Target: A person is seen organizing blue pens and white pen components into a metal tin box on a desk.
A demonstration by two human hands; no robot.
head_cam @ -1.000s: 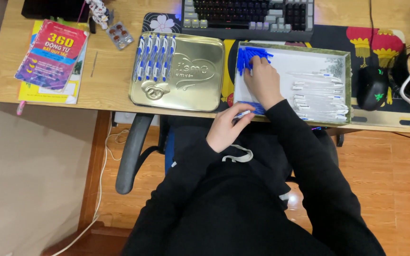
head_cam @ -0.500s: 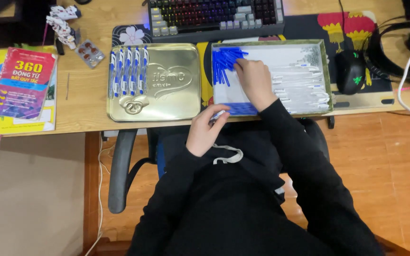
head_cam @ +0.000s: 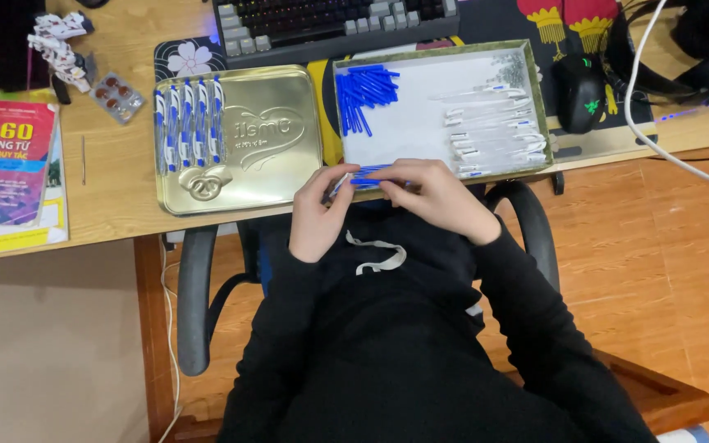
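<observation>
Wooden and pale, the surface [head_cam: 116,205] stretched across the upper part of the head view, with orange floorboards below it. At the near rim of the shallow white cardboard tray [head_cam: 420,131], both hands met over a slim pen with a blue cap end [head_cam: 364,175]. The left hand [head_cam: 318,215] pinched its pale end between thumb and fingertips, while the right hand [head_cam: 430,195] closed its fingers around the blue end; each grip looked nearly shut on the pen, though the exact contact was partly hidden by the knuckles. Inside that tray, a heap of loose blue plastic caps [head_cam: 364,97] lay at the far left corner and a spread of clear white pen barrels [head_cam: 494,131] lay to the right. Just left of the tray sat a gold metal tin lid [head_cam: 248,156] carrying a row of finished blue-and-white pens [head_cam: 186,123]. Beyond the tray stood a dark keyboard [head_cam: 330,25]; right of it, a black mouse [head_cam: 578,90].

Judging by this, the step in hand was joining cap and barrel; the next move would call for a straight, aligned push.
</observation>
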